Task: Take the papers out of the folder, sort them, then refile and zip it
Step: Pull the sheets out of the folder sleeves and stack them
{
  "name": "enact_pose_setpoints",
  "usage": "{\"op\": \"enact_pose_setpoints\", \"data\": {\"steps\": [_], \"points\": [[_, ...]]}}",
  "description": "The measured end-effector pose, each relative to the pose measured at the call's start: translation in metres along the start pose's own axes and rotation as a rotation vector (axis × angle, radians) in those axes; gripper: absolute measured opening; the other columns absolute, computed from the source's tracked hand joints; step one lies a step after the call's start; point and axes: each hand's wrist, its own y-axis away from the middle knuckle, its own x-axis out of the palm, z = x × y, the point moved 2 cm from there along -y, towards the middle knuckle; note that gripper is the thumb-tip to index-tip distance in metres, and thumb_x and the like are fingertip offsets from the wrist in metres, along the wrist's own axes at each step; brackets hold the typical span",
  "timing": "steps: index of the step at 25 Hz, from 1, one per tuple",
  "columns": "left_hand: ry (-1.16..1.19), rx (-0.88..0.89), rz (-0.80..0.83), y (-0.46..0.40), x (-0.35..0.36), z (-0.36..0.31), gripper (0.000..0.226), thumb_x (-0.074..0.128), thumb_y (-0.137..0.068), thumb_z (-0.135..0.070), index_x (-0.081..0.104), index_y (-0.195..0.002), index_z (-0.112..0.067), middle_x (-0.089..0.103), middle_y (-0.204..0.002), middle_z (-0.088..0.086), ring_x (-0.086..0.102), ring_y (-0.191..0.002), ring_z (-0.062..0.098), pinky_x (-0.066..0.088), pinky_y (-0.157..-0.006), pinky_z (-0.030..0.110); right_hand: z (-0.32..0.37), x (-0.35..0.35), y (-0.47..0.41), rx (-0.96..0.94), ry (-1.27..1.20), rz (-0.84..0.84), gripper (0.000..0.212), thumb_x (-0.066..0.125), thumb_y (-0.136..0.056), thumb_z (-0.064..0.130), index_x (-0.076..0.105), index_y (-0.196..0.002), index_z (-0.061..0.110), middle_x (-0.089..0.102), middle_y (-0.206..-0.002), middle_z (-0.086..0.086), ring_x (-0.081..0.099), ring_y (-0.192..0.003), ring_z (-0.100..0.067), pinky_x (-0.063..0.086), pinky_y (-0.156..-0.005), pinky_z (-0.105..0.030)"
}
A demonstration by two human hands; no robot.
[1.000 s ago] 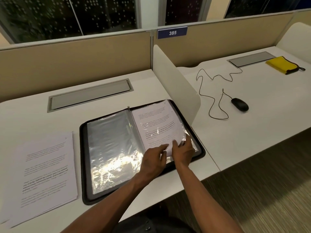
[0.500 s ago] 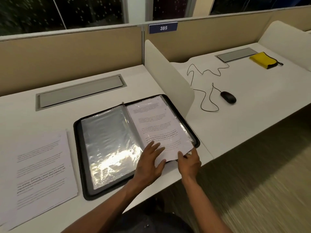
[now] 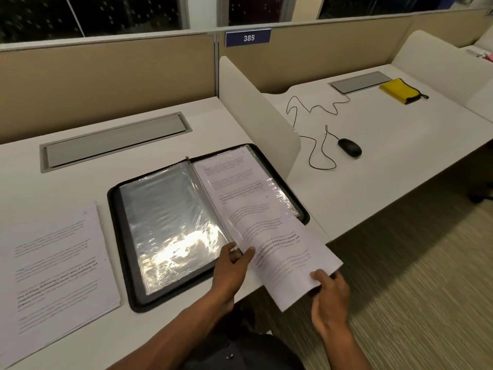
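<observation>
The right hand [image 3: 329, 292] grips a sheet [image 3: 282, 252] at lower right; the left hand [image 3: 232, 265] pinches the sleeve edge of the folder [image 3: 121, 252].

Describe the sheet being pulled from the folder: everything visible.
The printed sheet is white paper with lines of black text, bowed slightly. Its far end still lies in the right-hand clear sleeve of the open black zip folder; its near end overhangs the desk edge. The right hand pinches its near corner; the left hand holds the sleeve's edge beside it.

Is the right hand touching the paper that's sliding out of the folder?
Touching. The head view shows the right hand pinching the near corner of the sheet, thumb on top, as it slides from the folder.
</observation>
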Motion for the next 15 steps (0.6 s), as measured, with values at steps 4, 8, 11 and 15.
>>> {"op": "enact_pose_setpoints", "data": {"steps": [4,8,11,15], "points": [[0.260,-0.234,0.209,0.000,0.012,-0.008,0.073,0.076,-0.080,-0.049,0.045,-0.139,-0.020,0.059,-0.129,0.011,0.064,-0.112,0.030,0.052,-0.098,0.048,0.017,0.005,0.037,-0.034,-0.037,0.082,0.042,0.054,-0.087,-0.011,0.061,-0.123,0.011,0.068,-0.118,-0.012,0.064,-0.110,-0.031,0.056,-0.083,-0.048],[0.556,-0.311,0.326,0.016,0.027,-0.016,0.059,0.076,-0.082,-0.039,0.053,-0.131,-0.015,0.065,-0.114,0.020,0.066,-0.106,0.034,0.056,-0.090,0.049,0.042,0.007,0.068,-0.160,0.092,0.194,0.045,0.068,-0.071,0.001,0.064,-0.111,0.021,0.070,-0.105,-0.003,0.069,-0.096,-0.024,0.059,-0.068,-0.046],[0.670,-0.357,0.407,0.029,0.032,-0.018,0.060,0.079,-0.081,-0.029,0.053,-0.132,-0.009,0.064,-0.113,0.022,0.066,-0.105,0.036,0.055,-0.089,0.050,0.062,-0.005,0.082,-0.256,0.198,0.300,0.053,0.063,-0.065,0.004,0.063,-0.114,0.024,0.068,-0.111,-0.002,0.069,-0.097,-0.021,0.060,-0.067,-0.047],[0.567,-0.412,0.602,0.045,0.041,-0.015,0.069,0.086,-0.073,-0.027,0.055,-0.131,-0.005,0.066,-0.121,0.024,0.061,-0.120,0.039,0.047,-0.103,0.057,0.081,-0.037,0.093,-0.245,0.316,0.290,0.069,0.061,-0.074,-0.024,0.075,-0.099,0.039,0.073,-0.102,-0.002,0.071,-0.089,-0.016,0.062,-0.066,-0.033]]}}
